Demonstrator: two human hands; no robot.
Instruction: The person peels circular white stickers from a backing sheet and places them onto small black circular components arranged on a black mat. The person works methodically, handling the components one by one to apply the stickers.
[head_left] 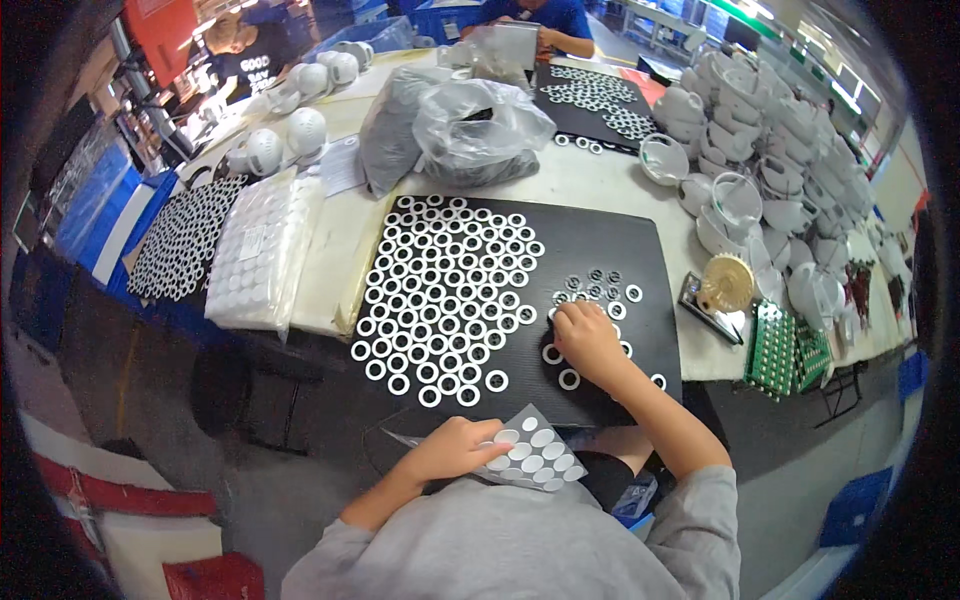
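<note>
My left hand (454, 447) is closed on the edge of a grey sheet with white round stickers (535, 458), held in front of my body at the table's near edge. Over the right part of a black board (590, 232), my right hand (588, 335) reaches down with its fingers pinched. Whatever lies between those fingertips is hidden. Around it are several white rings (569, 379) and, just beyond, a group of small dark round parts (597, 277). Many white rings with dark centres (440, 290) cover the left half of the board.
Left of the board lies a plastic-wrapped pack of white discs (262, 250), beside another ring-covered board (188, 235). Plastic bags (475, 135) stand behind. White housings (770, 170) are piled at right, near green circuit boards (772, 350). Two other people (545, 25) sit across the table.
</note>
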